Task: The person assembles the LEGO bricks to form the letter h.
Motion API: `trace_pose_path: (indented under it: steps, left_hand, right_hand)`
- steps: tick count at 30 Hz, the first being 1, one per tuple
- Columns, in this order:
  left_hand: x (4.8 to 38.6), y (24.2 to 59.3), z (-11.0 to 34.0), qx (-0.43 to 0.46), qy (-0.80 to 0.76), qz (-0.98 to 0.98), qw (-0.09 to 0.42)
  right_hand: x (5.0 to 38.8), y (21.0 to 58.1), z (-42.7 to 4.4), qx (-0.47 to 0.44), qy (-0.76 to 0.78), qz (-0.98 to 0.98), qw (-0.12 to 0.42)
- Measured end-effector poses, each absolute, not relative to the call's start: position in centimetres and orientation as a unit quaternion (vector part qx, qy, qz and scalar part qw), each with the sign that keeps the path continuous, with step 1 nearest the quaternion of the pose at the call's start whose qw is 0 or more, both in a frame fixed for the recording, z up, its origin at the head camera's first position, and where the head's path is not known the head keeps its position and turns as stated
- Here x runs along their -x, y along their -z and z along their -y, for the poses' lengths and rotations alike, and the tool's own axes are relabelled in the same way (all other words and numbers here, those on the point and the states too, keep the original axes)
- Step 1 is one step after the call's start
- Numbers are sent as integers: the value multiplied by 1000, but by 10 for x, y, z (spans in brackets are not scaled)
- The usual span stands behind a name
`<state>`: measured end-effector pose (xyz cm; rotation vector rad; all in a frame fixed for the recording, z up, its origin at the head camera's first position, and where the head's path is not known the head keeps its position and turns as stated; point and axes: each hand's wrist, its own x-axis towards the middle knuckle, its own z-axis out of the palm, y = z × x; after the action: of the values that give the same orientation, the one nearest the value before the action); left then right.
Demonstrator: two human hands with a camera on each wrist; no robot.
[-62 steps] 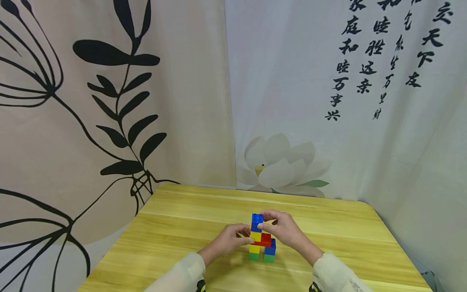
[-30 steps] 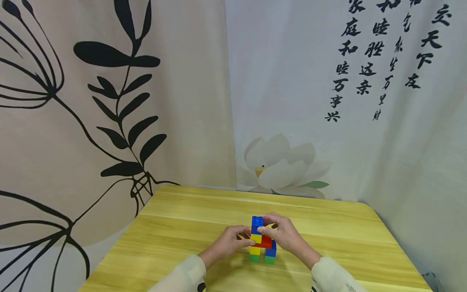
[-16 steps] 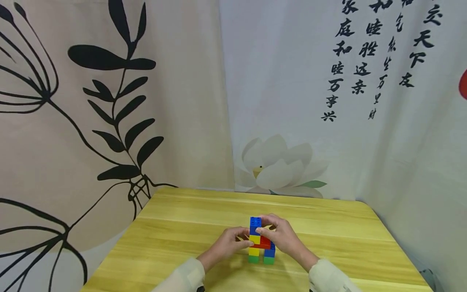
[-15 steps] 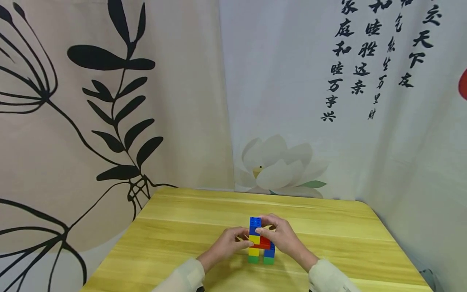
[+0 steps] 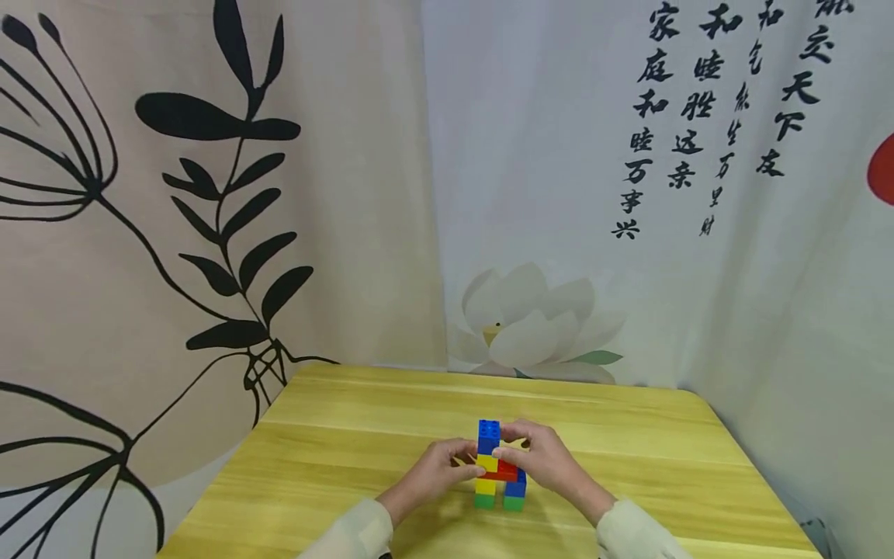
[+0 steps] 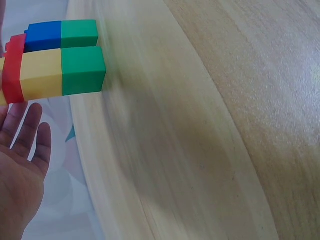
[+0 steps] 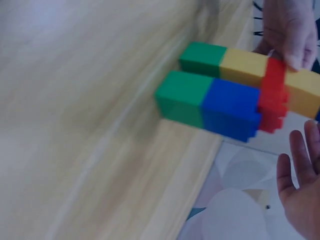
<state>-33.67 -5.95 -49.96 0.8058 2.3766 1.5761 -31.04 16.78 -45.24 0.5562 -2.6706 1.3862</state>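
A small structure of toy building bricks stands on the table. Its taller column carries a blue brick [image 5: 489, 437] on top, above a yellow brick [image 5: 487, 463]. A red brick [image 5: 507, 471] bridges to a shorter column with a blue brick [image 5: 515, 487] over a green brick [image 5: 513, 504]. Beneath the bridge, the taller column has a yellow brick [image 6: 42, 74] and a green brick [image 6: 83, 71]. My left hand [image 5: 436, 470] pinches the taller column around the upper yellow and red bricks. My right hand [image 5: 548, 458] holds the top blue brick near its lower edge, thumb in front.
The wooden table [image 5: 335, 466] extends around the structure on all sides. A printed curtain [image 5: 370, 194] hangs behind its far edge, and another stretch of fabric [image 5: 824, 373] runs along the right.
The head view has shifted slightly, so everything sits a little lower in it. My right thumb has slid down the top blue brick. The left hand keeps its hold; the bricks stay stacked.
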Motion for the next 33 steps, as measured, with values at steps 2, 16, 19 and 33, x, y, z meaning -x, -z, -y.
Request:
trace_pose_path:
  steps: [2, 16, 19, 33]
  left_hand:
    - [337, 500, 60, -272, -529, -799, 88]
    - [335, 503, 59, -253, -541, -798, 81]
    - [335, 502, 58, -246, -538, -802, 87]
    - [335, 507, 58, -229, -540, -805, 88]
  right_hand:
    - [310, 457, -171, -174, -451, 874, 45]
    - [302, 499, -196, -129, -476, 869, 33]
    - [299, 504, -198, -113, -482, 869, 27]
    - [296, 519, -204, -102, -473, 875, -12]
